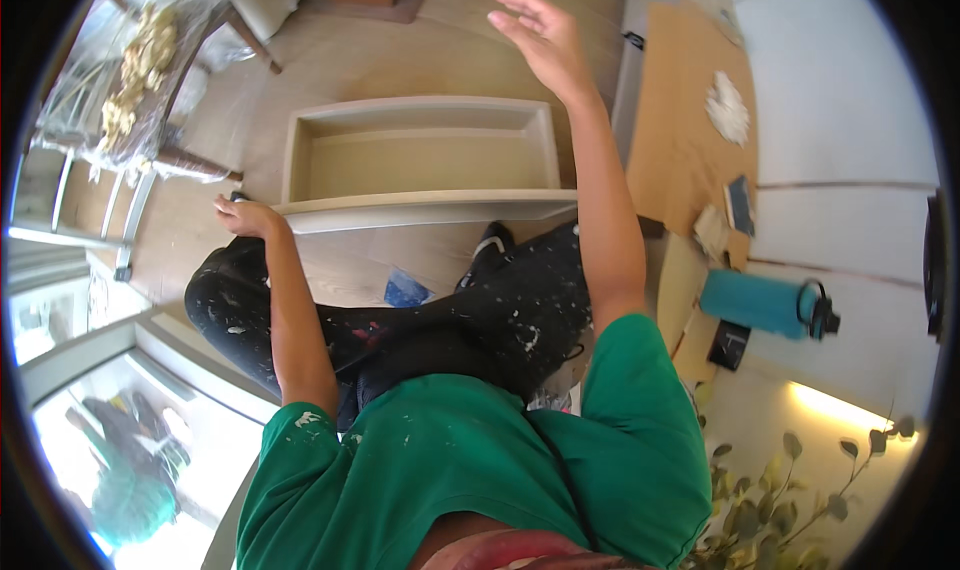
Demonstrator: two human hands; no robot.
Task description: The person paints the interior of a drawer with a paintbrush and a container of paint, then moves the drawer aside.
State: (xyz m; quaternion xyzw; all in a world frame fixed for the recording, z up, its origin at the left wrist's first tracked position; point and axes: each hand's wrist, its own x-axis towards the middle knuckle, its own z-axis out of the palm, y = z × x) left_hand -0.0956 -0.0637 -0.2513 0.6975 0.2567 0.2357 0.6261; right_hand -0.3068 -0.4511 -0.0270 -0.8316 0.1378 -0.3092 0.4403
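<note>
A cream drawer (430, 130) with a long front panel (430, 210) rests in front of my legs, its hollow facing up. My left hand (245, 217) is at the panel's left end, over my knee, with loosely bent fingers and nothing visible in them. Whether it touches the panel I cannot tell. Raised beyond the drawer's right end, my right hand (545, 45) has its thumb and fingers apart and holds nothing. A blue sheet (407, 288) lies on the floor between my paint-spotted black trousers (440, 345) and the panel.
To the right, cardboard (690, 100) bears a crumpled white cloth (727, 108) and a dark blue pad (739, 206). Nearby lie a teal bottle (755, 303) and a black phone-like slab (729, 344). A plastic-draped wooden chair (190, 80) stands at the far left. Leaves (770, 510) are at lower right.
</note>
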